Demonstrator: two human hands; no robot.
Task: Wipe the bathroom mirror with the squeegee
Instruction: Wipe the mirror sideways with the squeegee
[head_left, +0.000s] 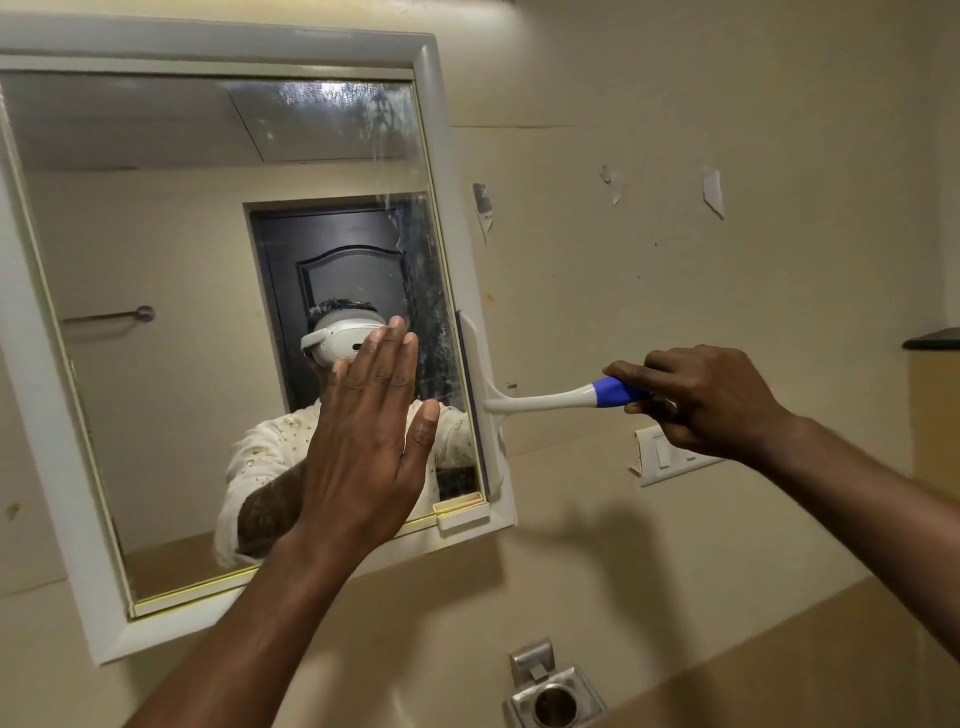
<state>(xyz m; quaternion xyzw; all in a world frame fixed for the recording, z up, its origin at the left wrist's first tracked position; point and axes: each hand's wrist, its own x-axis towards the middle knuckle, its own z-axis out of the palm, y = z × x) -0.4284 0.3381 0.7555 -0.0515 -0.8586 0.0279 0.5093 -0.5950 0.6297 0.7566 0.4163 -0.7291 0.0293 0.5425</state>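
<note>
A white-framed bathroom mirror (171, 270) hangs on the beige wall, tilted in view. Soapy streaks cover a strip of glass along its right side and top right. My left hand (371, 441) lies flat on the glass near the lower right, fingers straight and together. My right hand (711, 397) grips the blue end of a white squeegee (540, 401). The squeegee's blade stands upright against the mirror's right frame edge, at the lower right of the glass. The mirror reflects a person in a white shirt with a headset and a dark door.
A metal holder (553, 693) is fixed to the wall below the mirror. A white switch plate (670, 454) sits under my right hand. Torn paper scraps (712, 192) stick to the wall at upper right. A dark shelf edge (932, 339) shows at far right.
</note>
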